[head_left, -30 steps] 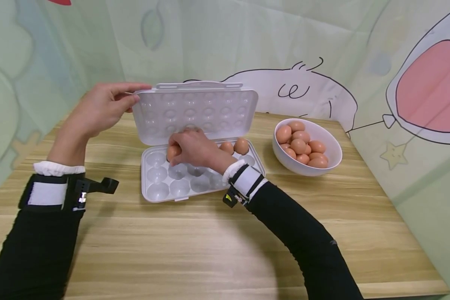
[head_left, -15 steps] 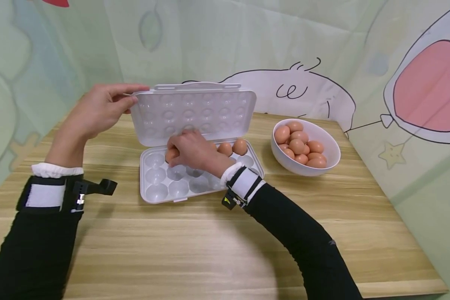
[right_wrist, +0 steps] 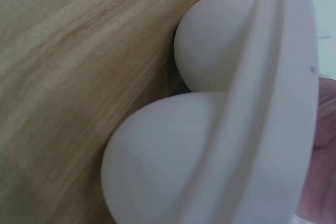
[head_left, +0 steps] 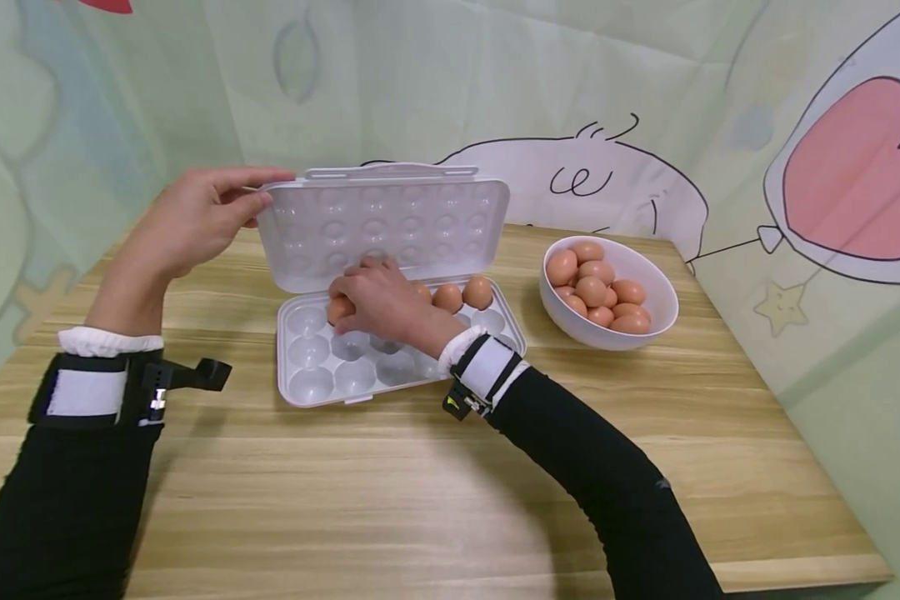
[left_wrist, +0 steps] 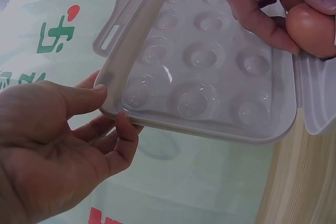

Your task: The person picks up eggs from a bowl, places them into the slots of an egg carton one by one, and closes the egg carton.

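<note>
While Little Is Moving, One Egg (left_wrist: 312,30) Is Being Held

Because the right hand (head_left: 381,307) is curling thumb and fingers round it, that egg is filling the grip, which is closing only to its width. The egg is sitting at the back row of the tray (head_left: 309,350), near the left end. Compared with a second ago, hardly anything is changing: the hand is staying at the same spot, so this placement is probably being finished rather than already done. Beyond it, the left hand (head_left: 198,215) is pinching the upper left corner of the raised lid (head_left: 386,225), its grip closing on that edge alone.

Farther along the back row, three more eggs (head_left: 477,292) are showing, one partly hidden; the right hand is blocking whatever is lying behind it. To the tray's right, one white bowl (head_left: 587,333) is holding eleven eggs (head_left: 591,291) that are showing; any lower ones are being hidden. One tray and one bowl are sharing the bench (head_left: 420,500).
</note>
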Motion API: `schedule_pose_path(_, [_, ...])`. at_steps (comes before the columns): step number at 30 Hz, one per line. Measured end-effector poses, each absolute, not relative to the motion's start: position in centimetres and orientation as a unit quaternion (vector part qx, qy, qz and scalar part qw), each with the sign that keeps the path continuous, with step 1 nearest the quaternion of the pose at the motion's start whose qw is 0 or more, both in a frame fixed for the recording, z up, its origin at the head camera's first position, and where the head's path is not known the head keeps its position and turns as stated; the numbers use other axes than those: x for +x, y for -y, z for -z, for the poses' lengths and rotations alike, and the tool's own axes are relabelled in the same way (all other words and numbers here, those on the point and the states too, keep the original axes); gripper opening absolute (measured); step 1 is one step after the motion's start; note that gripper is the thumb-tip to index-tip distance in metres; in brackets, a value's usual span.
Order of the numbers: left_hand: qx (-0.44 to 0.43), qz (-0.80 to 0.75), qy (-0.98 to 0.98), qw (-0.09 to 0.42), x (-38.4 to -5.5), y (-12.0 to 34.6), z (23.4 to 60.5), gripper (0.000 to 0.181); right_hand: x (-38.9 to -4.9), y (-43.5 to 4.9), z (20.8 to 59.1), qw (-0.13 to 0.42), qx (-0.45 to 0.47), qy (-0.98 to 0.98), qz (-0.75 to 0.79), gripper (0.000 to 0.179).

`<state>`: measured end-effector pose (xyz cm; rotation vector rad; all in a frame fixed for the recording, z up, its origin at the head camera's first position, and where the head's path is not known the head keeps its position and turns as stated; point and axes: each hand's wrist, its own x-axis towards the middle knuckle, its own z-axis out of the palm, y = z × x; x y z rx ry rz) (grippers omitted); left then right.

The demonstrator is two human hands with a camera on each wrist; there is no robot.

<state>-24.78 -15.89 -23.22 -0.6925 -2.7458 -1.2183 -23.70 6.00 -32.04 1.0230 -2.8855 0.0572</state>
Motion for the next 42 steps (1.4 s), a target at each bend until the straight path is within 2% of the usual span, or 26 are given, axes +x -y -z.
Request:
schedule_pose_path(7, [-0.225,0.391,0.892,0.024,-24.8,15.7,23.2,0.036,-23.6,-6.5,31.6,0.060,0.339,0.938,-0.026,0.047])
schedule_pose_path(13, [-0.228,0.395,0.890,0.021,-24.9,15.7,23.3,0.036,-22.9,-8.5,29.6,0.061,0.328,0.940,-0.066,0.051])
schedule_pose_path(21, [-0.237,0.408,0.881,0.023,-25.4,16.1,23.5,0.036,-21.1,-14.2,25.6,0.108,0.358,0.918,-0.131,0.054])
schedule_pose_path(28, [-0.239,0.413,0.878,0.023,-25.6,16.7,23.7,0.036,-19.9,-20.7,22.5,0.123,0.293,0.934,-0.165,0.064])
schedule_pose_path(36, [-0.245,0.417,0.875,0.029,-25.6,17.0,23.8,0.036,-18.7,-27.8,21.1,0.049,0.185,0.971,-0.145,0.072])
schedule_pose_path(42, [-0.241,0.412,0.878,0.030,-25.6,17.5,23.7,0.037,-18.3,-31.3,21.7,0.009,0.151,0.979,-0.136,0.071])
